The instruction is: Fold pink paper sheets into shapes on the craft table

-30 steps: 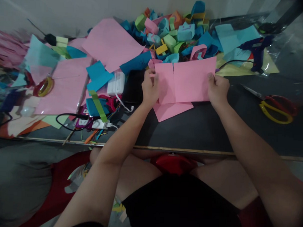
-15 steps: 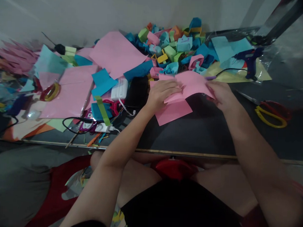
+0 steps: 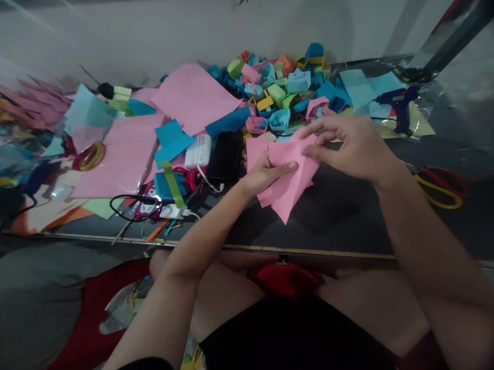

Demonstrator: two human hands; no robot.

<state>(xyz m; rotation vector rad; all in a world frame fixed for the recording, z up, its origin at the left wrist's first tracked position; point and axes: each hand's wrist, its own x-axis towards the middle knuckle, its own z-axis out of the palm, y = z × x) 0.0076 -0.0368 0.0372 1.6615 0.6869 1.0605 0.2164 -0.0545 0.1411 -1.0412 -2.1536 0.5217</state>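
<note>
Both hands fold pink paper over the dark worktop (image 3: 343, 221).
The left hand (image 3: 263, 175) pinches the folded pink paper sheet (image 3: 288, 178) underneath; the right hand (image 3: 349, 145) grips its upper edge.

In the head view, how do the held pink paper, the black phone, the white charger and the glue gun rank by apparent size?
1. pink paper
2. phone
3. charger and glue gun: they look about alike, and the gun lies farther back, so I do not rank them.

Pink paper (image 3: 290, 178) now in folds
</note>
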